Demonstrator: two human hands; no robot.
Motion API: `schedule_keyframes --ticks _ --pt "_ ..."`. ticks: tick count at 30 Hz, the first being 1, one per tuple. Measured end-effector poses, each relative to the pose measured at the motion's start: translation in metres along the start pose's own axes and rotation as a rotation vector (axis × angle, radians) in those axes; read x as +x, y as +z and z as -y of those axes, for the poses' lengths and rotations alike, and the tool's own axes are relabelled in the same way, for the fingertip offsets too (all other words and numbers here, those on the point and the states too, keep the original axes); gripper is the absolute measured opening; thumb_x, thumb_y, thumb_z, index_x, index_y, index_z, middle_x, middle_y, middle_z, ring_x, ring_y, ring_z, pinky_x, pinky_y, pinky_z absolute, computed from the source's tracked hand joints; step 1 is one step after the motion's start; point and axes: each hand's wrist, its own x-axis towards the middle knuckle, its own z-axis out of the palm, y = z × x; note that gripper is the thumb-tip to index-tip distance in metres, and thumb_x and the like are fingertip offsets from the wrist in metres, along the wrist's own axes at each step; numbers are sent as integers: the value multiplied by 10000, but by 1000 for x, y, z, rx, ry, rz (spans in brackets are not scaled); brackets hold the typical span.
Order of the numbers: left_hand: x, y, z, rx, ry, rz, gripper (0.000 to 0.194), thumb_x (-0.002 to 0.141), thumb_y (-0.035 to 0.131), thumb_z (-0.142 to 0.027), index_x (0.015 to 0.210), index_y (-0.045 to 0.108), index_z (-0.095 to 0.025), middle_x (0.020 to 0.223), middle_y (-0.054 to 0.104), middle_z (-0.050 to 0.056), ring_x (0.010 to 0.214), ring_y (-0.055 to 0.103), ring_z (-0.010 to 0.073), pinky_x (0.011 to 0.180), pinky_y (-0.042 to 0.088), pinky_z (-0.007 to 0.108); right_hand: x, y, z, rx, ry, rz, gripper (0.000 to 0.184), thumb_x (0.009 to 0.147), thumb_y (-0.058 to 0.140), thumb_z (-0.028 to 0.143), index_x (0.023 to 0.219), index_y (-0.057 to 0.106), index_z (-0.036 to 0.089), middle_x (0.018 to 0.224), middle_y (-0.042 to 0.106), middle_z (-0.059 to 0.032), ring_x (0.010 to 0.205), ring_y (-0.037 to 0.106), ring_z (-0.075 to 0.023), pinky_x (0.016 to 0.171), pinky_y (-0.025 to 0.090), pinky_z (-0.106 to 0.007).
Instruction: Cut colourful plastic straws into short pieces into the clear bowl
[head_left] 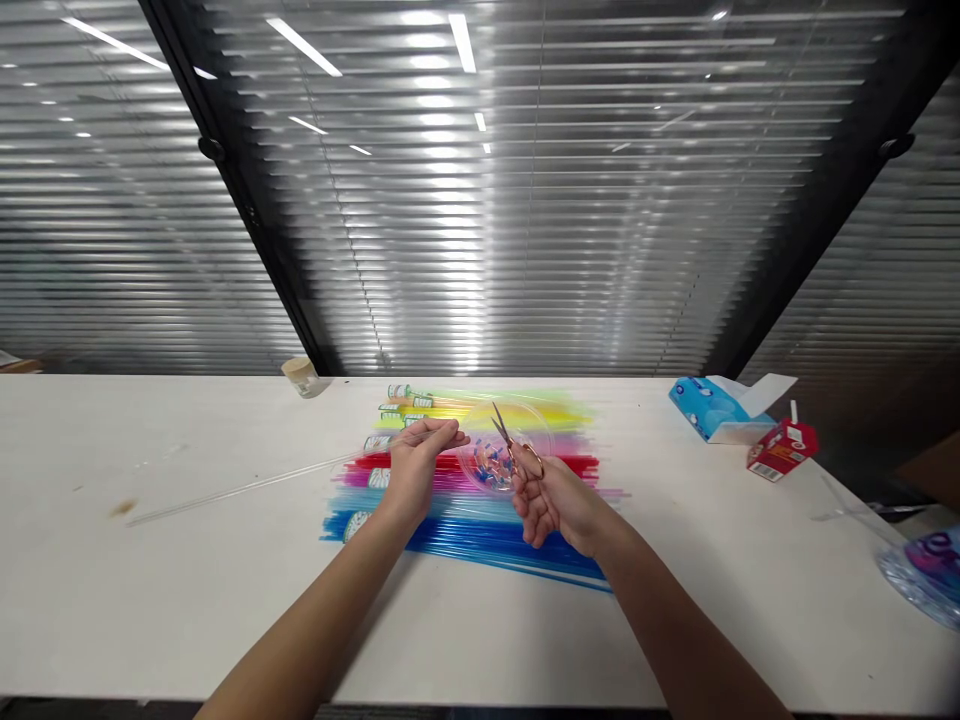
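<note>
My left hand (411,475) pinches a long, clear, thin straw-like tube (247,487), which slants down and away to the left over the table. In my right hand (559,500) is a small pair of scissors (501,427), its finger loops around my fingers and its blades pointing up and slightly apart. Between both hands stands a clear plastic bowl (534,408) with small blue, red and pale cut pieces (491,467) in it. Beneath and around it lie labelled bundles of coloured tubes: blue (480,545), red (586,467), yellow (574,412) and several others, partly covered by my hands.
On the white table (150,620), a beige-topped cup-like thing (301,376) stands at the back left. At the right are an opened blue box (701,408), a red carton (784,450) and a plastic bottle (926,575) at the edge. Window blinds (525,250) rise behind.
</note>
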Motion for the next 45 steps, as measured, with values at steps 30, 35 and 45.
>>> schedule_keyframes --ticks 30,35,45 --pt "-6 3 1 77 42 67 291 616 851 -383 696 686 -157 656 693 11 704 685 169 761 526 296 8 -3 -12 -63 -139 21 453 934 530 554 695 457 176 536 538 40 364 557 -85 310 407 -143" --pt "-5 3 1 46 21 46 306 598 861 -383 706 687 -156 661 693 4 709 692 168 781 522 298 6 -1 -7 -27 -110 -3 445 954 481 559 730 473 175 567 545 36 363 566 -89 311 414 -149" --pt "-6 2 5 30 55 64 270 638 847 -364 714 683 -162 669 697 2 723 698 168 793 523 296 0 0 -5 -28 -27 67 502 931 423 647 772 475 175 612 574 9 377 575 -104 340 445 -174"
